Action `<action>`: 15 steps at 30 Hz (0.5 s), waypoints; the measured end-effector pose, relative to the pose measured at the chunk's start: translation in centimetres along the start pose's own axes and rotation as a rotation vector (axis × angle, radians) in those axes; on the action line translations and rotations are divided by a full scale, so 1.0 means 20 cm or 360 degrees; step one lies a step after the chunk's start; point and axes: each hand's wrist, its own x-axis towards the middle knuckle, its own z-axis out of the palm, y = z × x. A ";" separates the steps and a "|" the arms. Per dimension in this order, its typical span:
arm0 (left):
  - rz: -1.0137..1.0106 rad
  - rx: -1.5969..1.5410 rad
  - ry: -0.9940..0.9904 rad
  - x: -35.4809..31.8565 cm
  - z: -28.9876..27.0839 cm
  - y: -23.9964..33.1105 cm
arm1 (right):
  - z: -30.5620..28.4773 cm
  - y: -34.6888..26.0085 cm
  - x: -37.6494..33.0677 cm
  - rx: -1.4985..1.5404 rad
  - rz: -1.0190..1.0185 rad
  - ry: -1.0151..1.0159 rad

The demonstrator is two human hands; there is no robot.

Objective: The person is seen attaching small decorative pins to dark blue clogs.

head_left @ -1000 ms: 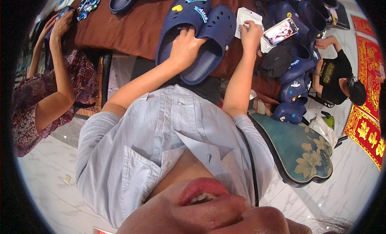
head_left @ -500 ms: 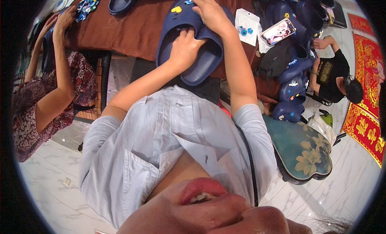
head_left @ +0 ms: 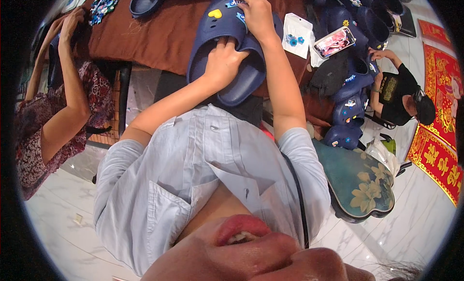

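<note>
Navy foam slide sandal (head_left: 241, 63) lies at the near edge of the brown-clothed table (head_left: 154, 35), its heel hanging over that edge. Your left hand (head_left: 223, 63) grasps its strap from below, fingers tucked under, while your right hand (head_left: 255, 14) presses curled fingers onto the strap top, beside a yellow heart charm (head_left: 215, 13). A white charm packet (head_left: 296, 35) lies just right.

The left hand (head_left: 223, 63) grips a navy slipper (head_left: 231, 49) on the brown table (head_left: 159, 35). The right hand (head_left: 256, 15) presses its strap.
</note>
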 end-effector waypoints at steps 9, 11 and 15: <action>-0.0060 0.0001 -0.0081 0.00 0.00 0.00 | -0.09 -0.11 -0.11 0.0460 -0.0316 0.0426; -0.0060 0.0003 -0.0107 0.00 0.00 -0.01 | -0.20 0.03 -0.13 0.0337 -0.0247 0.0785; -0.0070 -0.0074 -0.0099 0.00 -0.01 0.00 | -0.32 0.33 -0.30 -0.0028 0.0392 0.0933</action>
